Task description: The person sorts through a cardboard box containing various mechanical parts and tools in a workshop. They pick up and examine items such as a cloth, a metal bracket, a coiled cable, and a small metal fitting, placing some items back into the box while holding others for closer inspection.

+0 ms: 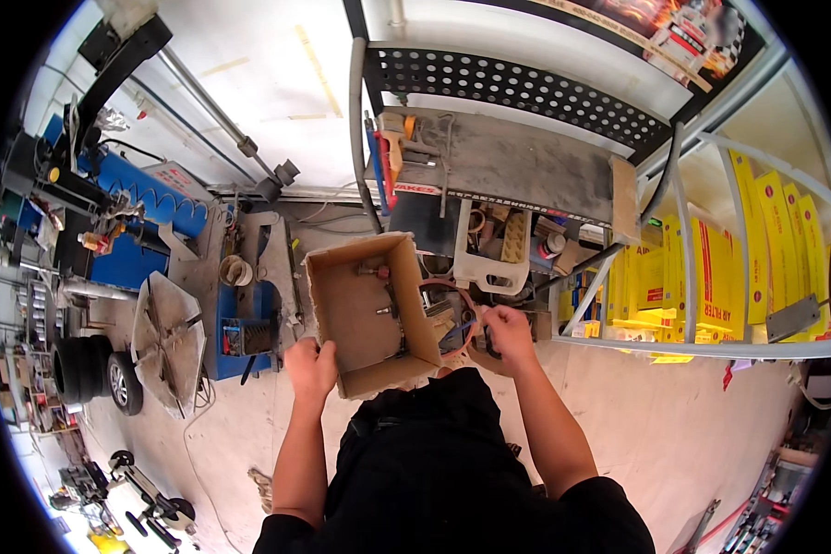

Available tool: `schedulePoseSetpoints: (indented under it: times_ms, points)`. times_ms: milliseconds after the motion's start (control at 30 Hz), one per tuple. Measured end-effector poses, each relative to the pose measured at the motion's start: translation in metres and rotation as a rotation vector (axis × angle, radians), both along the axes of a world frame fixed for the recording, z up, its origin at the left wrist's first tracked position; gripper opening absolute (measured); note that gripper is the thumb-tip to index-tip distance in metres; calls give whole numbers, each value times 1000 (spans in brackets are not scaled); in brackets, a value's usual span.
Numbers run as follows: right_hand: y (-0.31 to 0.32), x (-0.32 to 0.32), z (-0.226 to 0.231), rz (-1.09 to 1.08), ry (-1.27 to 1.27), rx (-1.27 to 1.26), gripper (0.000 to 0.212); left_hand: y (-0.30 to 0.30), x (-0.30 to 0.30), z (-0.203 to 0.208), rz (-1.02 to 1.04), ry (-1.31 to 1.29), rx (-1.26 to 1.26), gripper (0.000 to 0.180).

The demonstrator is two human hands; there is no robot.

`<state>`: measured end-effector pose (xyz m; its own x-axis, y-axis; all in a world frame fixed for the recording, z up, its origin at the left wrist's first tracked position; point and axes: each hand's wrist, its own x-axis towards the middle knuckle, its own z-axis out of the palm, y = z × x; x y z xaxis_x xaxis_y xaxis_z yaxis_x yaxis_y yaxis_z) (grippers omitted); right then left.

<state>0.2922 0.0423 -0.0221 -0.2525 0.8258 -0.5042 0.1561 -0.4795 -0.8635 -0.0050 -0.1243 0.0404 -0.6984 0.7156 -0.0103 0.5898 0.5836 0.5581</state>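
An open cardboard box [360,319] is tilted in front of me, with a few small metal pieces [383,311] along its inside. My left hand [311,367] is closed on the box's near left edge. To the right of the box, a reddish round tub [474,309] shows part of its rim, with assorted tools and parts inside. My right hand [508,332] has its fingers closed at the right side of that rim. The box hides the tub's left part, and I cannot see the right fingertips fully.
A dark cart [526,157] stands ahead, with a pale plastic tray [471,249] of bottles and parts on its lower level. Yellow boxes [711,268] fill a metal rack at the right. A tyre machine [171,342] and tyres [83,369] stand at the left.
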Motion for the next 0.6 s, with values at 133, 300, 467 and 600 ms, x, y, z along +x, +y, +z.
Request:
schedulePoseSetpoints:
  times_ms: [133,300,467,600]
  points:
    - [-11,-39,49,397,-212,330,21,-3,3,9,-33,17,56,33]
    - [-19,-91,82,666,-278,709,12,-7,5,17,-78,55,65,31]
    - [-22,-140,72,1238,-556,858,15,-10,2,20,-125,67,55,31]
    - [-40,-176,36,1793,-774,921,19,-9,0,22,-168,57,12,32]
